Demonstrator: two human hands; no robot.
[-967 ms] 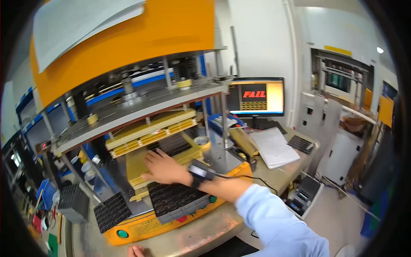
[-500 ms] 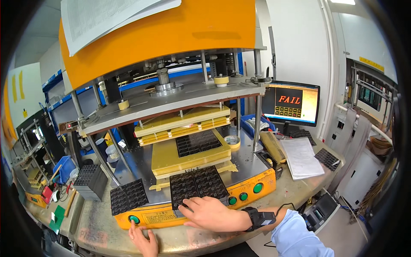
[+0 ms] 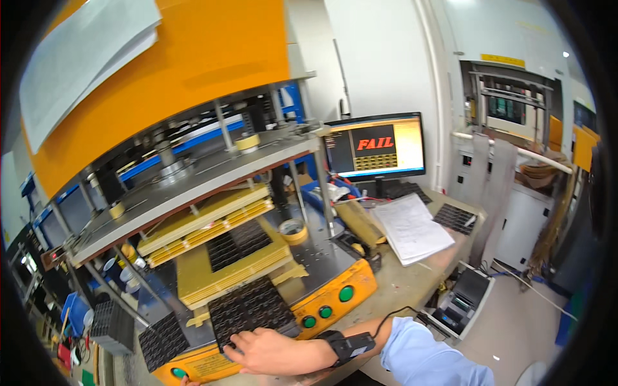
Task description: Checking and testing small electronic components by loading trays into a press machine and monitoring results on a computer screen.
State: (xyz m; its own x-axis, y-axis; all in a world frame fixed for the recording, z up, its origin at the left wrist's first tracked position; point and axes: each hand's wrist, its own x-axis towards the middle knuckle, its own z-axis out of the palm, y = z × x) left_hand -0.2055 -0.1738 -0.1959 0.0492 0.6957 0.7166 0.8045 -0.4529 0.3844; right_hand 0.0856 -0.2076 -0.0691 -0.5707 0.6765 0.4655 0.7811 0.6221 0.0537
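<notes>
My right hand [image 3: 264,350] lies on the near edge of a black panel [image 3: 251,312] of small moulded cells, fingers spread and the thumb side toward me. The panel lies across the front of an orange press machine, before its yellow fixture [image 3: 187,276]. Another black panel [image 3: 238,244] sits in that fixture. A third black panel [image 3: 164,341] lies at the machine's front left corner. Of my left hand [image 3: 187,381] only fingertips show at the lower edge, beside a green button [image 3: 179,372]; the rest is out of view.
A raised metal plate [image 3: 187,186] on posts hangs above the fixture. Green buttons [image 3: 346,294] line the front right. A tape roll [image 3: 293,230], papers [image 3: 412,225], a monitor [image 3: 376,148] with large red letters and another panel [image 3: 454,219] stand right. Stacked black panels [image 3: 112,328] stand left.
The view has swung to the right, so the machine sits further left. My left hand has mostly left the picture. My right hand stays on the panel's near edge.
</notes>
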